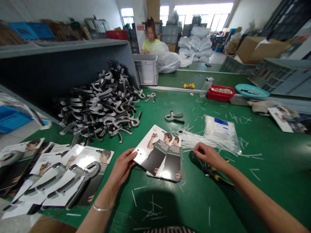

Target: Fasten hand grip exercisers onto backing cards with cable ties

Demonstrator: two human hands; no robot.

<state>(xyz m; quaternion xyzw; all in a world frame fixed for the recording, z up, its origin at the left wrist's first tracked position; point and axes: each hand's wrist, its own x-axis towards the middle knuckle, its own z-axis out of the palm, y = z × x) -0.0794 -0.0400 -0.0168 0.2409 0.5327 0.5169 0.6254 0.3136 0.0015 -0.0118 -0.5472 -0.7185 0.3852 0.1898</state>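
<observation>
My left hand (122,168) grips the left edge of a small stack of printed backing cards (161,155) lying on the green table (267,181). My right hand (206,154) is closed in a pinch over a heap of white cable ties (194,139), just right of the cards. Whether a tie is between the fingers I cannot make out. A single grey hand gripper (173,117) lies beyond the cards. A yellow-handled cutter (217,174) lies under my right forearm.
A big pile of grey hand grippers (102,103) fills the left middle. Cards with grippers mounted (60,178) lie at the near left. A bag of ties (220,129), red tray (220,93), teal dish (251,91) and grey crate (146,69) stand farther off. A person (150,37) works behind.
</observation>
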